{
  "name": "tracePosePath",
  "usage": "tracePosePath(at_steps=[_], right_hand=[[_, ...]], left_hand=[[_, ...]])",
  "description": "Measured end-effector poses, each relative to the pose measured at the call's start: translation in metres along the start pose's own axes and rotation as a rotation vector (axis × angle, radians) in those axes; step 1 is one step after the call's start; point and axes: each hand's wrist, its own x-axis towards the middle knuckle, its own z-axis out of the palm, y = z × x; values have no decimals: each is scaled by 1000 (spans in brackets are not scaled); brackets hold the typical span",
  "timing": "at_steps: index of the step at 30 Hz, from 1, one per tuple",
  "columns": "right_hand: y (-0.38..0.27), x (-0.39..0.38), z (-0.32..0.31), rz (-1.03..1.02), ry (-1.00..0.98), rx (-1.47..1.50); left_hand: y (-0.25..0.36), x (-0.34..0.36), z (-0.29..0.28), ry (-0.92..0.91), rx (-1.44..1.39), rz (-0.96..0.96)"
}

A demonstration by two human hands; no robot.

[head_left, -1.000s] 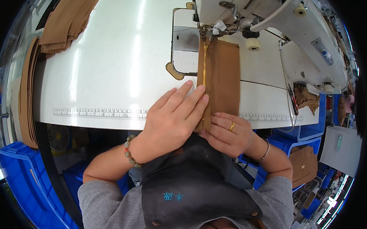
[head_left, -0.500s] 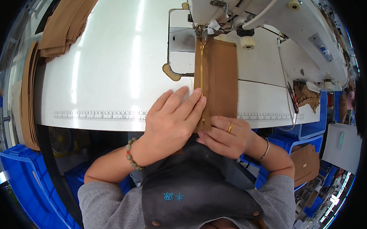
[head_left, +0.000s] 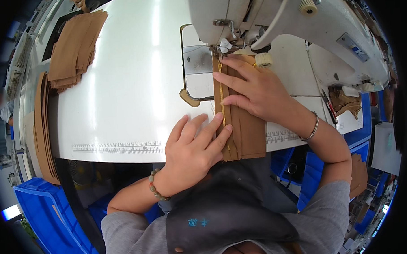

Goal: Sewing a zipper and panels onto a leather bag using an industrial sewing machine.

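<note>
A: Biggest first, what's seen?
B: White table (head_left: 122, 107), w/ a ruler scale marked along its near edge. White sewing machine (head_left: 330, 28) is mounted upper R. Blue crate (head_left: 49, 213) is set lower L, beside the table.

A: And the workpiece?
B: Brown fabric panel (head_left: 253, 134) is laid lengthwise on the table, far end by the machine's needle area, near end at the table's front edge. Approx. same colour, a fabric stack (head_left: 77, 48) is placed far L, well apart.

A: Hands?
B: R hand (head_left: 256, 89) is held wide, palm down, fingers fanned over the panel's far half, tips near the needle area. L hand (head_left: 193, 143) is also spread, lower down; two fingertips are rested on the panel, the others over the table.

A: Smaller bits?
B: Gold zip (head_left: 221, 91) is run down the panel's L side, betw. the hands' fingertips. Bead bracelet (head_left: 152, 187) is worn on L wrist, thin bangle (head_left: 313, 127) on R.
</note>
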Motion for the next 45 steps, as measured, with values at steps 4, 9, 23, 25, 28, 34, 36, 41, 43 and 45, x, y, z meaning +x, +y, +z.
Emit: tracePosePath(at_steps=[4,9,23,25,28,34,36,41,43,45], right_hand=[[1,-3,9,37,-9,54],[-1,-5,8,46,-7,61],[-4,-4,8,-6,8,-19],[-5,-5,8,-12,18,-33],[-5,-7,7,8,-52,-43],[-7,-7,3,33,-86,-23],[-8,-7,2,59,-137,-6],[-8,-9,-3,58,-139,29],[-9,-7,-4,35,-139,72],[-11,-6,-8,79,-187,10]], left_hand=[[-4,-2,1,-2,-28,23],[-8,-8,6,84,-53,139],[-10,-5,8,122,-49,259],[-9,-6,8,116,-67,248],[-7,-7,9,115,-87,238],[-2,-18,13,127,-57,207],[0,-24,13,118,-19,204],[0,-38,8,68,-83,184],[-7,-46,1,67,-87,174],[-19,-58,-12,76,-62,78]])
